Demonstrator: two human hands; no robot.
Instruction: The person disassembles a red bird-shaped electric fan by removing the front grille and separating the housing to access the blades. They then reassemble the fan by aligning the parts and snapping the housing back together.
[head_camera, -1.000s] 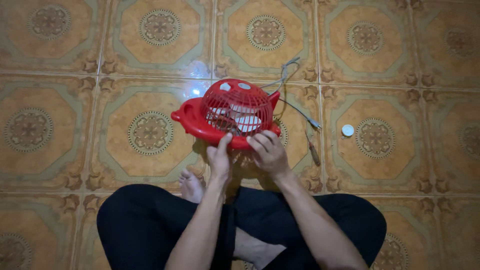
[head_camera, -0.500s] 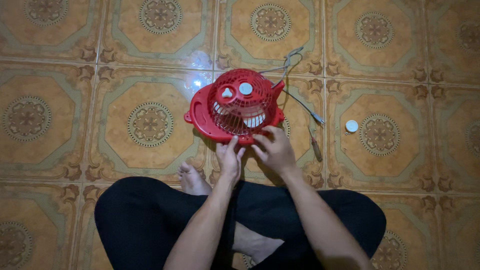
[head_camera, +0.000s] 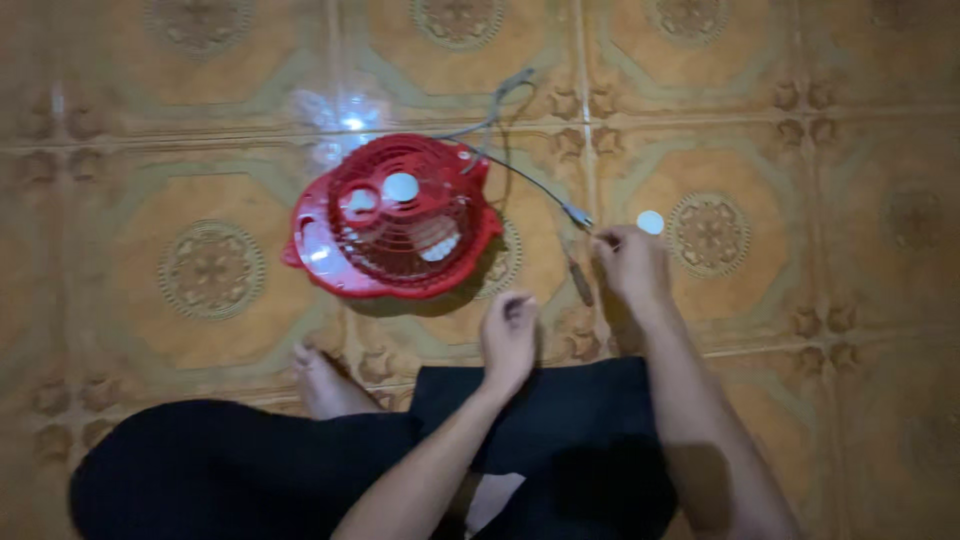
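A small red fan (head_camera: 395, 220) with a round grille lies flat on the tiled floor in front of my crossed legs. Its grey cable (head_camera: 520, 175) runs from the fan's far side to a plug end (head_camera: 578, 213) at the right. My left hand (head_camera: 508, 335) hovers just below the fan's near right edge, fingers loosely curled, holding nothing and apart from the fan. My right hand (head_camera: 632, 268) is further right, its fingertips at the cable's plug end; I cannot tell whether it grips anything.
A small white disc (head_camera: 650, 222) lies on the floor just past my right hand. A thin dark tool (head_camera: 579, 280) lies between my hands. My bare foot (head_camera: 322, 382) and dark trousers (head_camera: 540, 420) fill the near floor. Patterned tiles surround everything.
The fan has gone from being held up in both hands to lying on the floor. Both hands have let go; the right has moved right toward the cable end.
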